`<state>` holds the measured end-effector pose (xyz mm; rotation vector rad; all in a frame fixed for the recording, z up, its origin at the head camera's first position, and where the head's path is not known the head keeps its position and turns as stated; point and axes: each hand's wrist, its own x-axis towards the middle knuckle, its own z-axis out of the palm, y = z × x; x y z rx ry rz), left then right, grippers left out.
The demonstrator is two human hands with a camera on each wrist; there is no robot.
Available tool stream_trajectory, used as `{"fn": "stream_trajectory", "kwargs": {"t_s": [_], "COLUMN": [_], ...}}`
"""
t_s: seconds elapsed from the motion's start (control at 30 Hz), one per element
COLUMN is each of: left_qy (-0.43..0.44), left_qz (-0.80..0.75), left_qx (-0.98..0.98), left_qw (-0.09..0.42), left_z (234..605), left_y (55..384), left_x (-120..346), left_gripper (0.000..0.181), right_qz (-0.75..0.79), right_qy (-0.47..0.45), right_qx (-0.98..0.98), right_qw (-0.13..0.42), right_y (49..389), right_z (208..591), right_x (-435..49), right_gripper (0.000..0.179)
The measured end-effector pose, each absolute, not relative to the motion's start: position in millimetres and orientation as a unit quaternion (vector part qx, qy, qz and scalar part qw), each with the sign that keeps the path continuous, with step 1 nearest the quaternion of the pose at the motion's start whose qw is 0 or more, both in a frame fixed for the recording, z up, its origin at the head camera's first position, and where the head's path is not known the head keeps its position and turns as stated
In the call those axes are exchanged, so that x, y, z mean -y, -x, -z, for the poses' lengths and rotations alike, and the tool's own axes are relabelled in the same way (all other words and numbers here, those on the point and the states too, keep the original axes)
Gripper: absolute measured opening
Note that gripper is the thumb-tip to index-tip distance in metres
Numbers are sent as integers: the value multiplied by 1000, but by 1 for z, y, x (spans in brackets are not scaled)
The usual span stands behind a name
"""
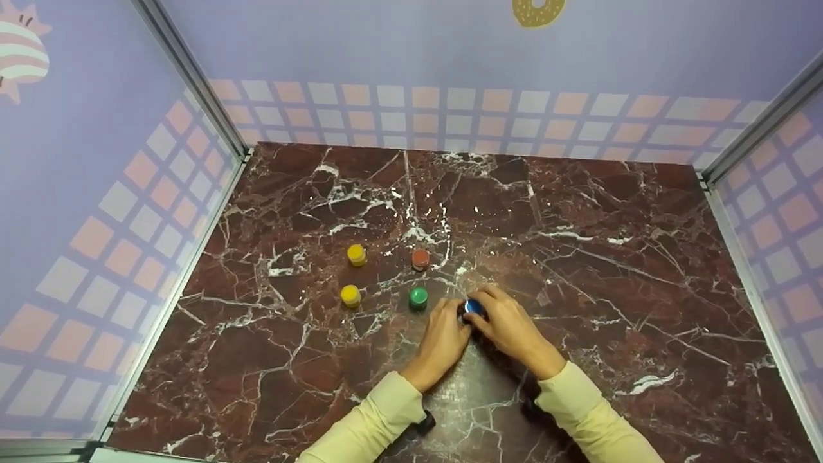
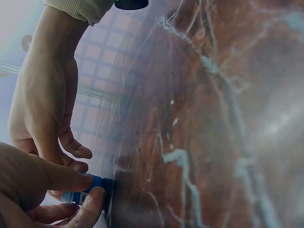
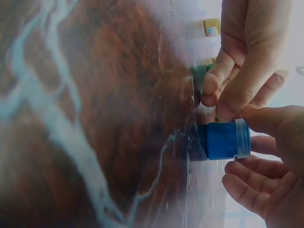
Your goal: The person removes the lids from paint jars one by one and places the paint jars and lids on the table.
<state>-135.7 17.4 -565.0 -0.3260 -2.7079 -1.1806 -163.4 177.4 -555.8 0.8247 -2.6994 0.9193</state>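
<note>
A small blue jar [image 1: 474, 308] with a clear ridged rim stands on the marble-patterned table between my two hands. My left hand [image 1: 445, 335] pinches its side between thumb and fingers, as the left wrist view also shows on the blue jar [image 2: 94, 184]. From the other side my right hand [image 1: 514, 328] grips around the top, with thumb and fingers at the clear rim of the jar [image 3: 242, 138]. Left of my hands stand a green jar [image 1: 418, 298] and a red jar [image 1: 420, 259].
Two yellow-topped jars stand farther left, a back one [image 1: 357, 255] and a front one [image 1: 350, 296]. Patterned panels, including the back wall [image 1: 450, 58], enclose the table [image 1: 257, 386] at the back and both sides. Metal strips run along its side edges.
</note>
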Motion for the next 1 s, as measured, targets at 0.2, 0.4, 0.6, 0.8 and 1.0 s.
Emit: {"fn": "stream_trajectory", "kwargs": {"t_s": [0.2, 0.4, 0.6, 0.8, 1.0], "left_qy": [118, 121, 135, 148, 158], "left_qz": [394, 390, 371, 351, 357], "left_qx": [908, 910, 916, 921, 918], "left_qw": [83, 75, 71, 81, 72], "left_z": [566, 566, 567, 568, 568], "left_y": [141, 144, 144, 142, 138], "left_x": [-18, -19, -19, -20, -23], "left_gripper": [31, 31, 31, 32, 31], "right_qz": [-317, -324, -324, -320, -311], "right_qy": [-269, -252, -255, -255, -258], "right_qx": [906, 909, 908, 909, 912], "right_qw": [83, 67, 75, 76, 77], "right_y": [162, 161, 158, 155, 151], "right_z": [557, 557, 555, 556, 555], "right_x": [-176, -176, -176, -178, -183], "right_gripper": [33, 28, 28, 28, 28]}}
